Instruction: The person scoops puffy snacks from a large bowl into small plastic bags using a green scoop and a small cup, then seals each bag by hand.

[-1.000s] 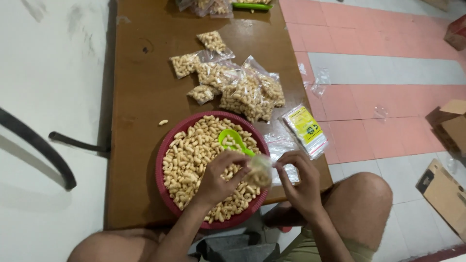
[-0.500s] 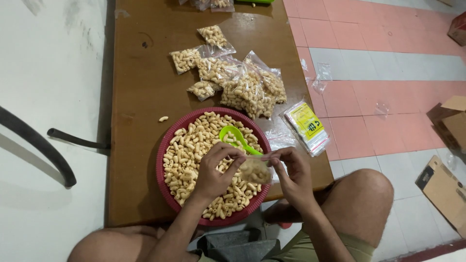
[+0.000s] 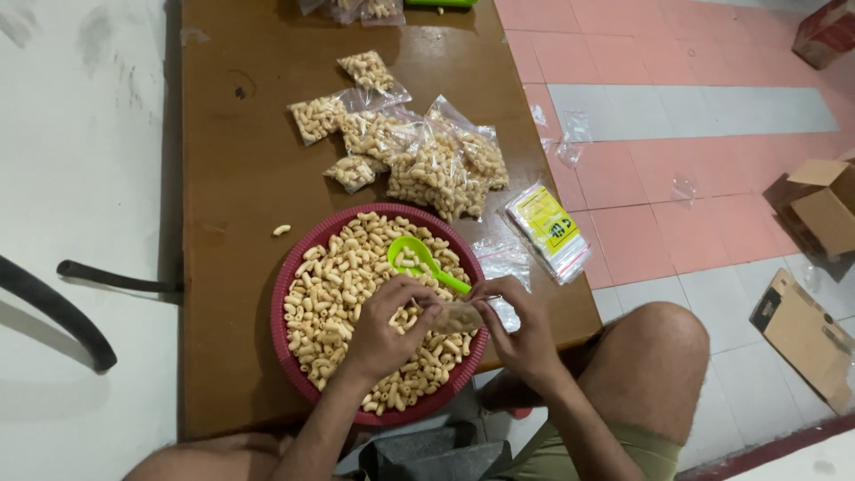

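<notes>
My left hand (image 3: 385, 328) and my right hand (image 3: 517, 330) together pinch a small clear plastic bag of beige puffed snacks (image 3: 458, 316) over the right side of a round red basket (image 3: 283, 331). The basket is heaped with the same loose snacks and stands at the near edge of a brown table (image 3: 240, 178). A bright green plastic scoop (image 3: 417, 259) lies in the snacks just beyond my fingers. Both hands have their fingertips closed on the bag's top edge.
Several filled snack bags (image 3: 419, 151) lie heaped beyond the basket. A pack of empty clear bags with a yellow label (image 3: 548, 232) overhangs the table's right edge. One loose snack (image 3: 281, 230) lies left of the basket. Cardboard boxes (image 3: 815, 209) stand on the tiled floor at right.
The small bag has sunk slightly lower over the basket, and both hands have drawn closer together on its top. The view has shifted a little to the right.
</notes>
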